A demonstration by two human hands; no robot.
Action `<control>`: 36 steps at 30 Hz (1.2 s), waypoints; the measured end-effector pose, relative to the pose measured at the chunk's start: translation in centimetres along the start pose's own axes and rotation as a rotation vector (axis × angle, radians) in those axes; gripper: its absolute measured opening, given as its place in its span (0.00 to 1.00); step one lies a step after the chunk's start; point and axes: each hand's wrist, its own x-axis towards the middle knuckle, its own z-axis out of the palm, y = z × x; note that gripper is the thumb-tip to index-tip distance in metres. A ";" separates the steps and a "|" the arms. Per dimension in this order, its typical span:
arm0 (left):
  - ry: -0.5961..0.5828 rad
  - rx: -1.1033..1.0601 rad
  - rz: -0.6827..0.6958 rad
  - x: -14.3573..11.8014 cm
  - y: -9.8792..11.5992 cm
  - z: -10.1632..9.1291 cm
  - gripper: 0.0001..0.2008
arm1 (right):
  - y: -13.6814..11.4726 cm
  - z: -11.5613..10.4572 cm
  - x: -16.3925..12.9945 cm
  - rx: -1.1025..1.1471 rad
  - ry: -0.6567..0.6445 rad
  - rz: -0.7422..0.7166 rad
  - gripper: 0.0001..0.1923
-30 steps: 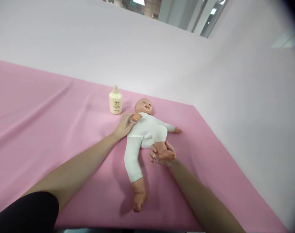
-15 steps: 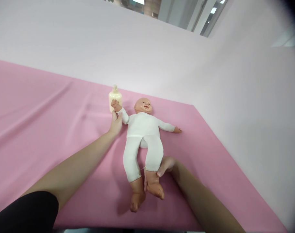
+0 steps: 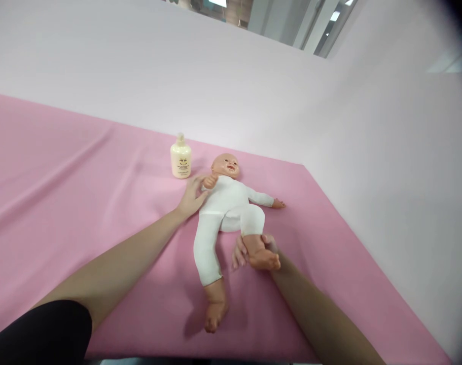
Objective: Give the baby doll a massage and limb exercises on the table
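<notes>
A baby doll (image 3: 225,195) in a white cloth suit lies on its back, its head toward the far wall. My left hand (image 3: 192,197) is closed on the doll's arm at the left, which is folded in so that the little fist rests by the chest. Behind the ankle of the leg on the right is my right hand (image 3: 269,243), gripping it with fingers on one side and thumb on the other; that knee is bent and the foot raised. The other leg (image 3: 208,248) lies straight. Part of each hand is hidden by the doll.
A cream pump bottle (image 3: 181,162) with a dark label stands upright left of the doll's head. Pink cloth (image 3: 139,284), wrinkled at the left, covers the table. White walls (image 3: 231,91) rise behind and at the right.
My left hand has brought the doll's arm inward, away from the bottle. With my right hand the leg has gone from straight to bent, up and to the right.
</notes>
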 end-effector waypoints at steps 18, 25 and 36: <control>-0.319 0.248 0.267 0.1 1.1 -0.1 0.16 | -2.4 1.5 0.5 0.284 0.453 -0.193 0.30; -0.097 0.116 0.091 0.0 0.3 -0.1 0.17 | -1.7 1.1 0.4 0.166 0.320 -0.177 0.29; 0.339 -0.364 -0.432 0.4 -2.4 0.0 0.17 | -0.9 1.6 0.1 -0.065 -0.136 0.126 0.28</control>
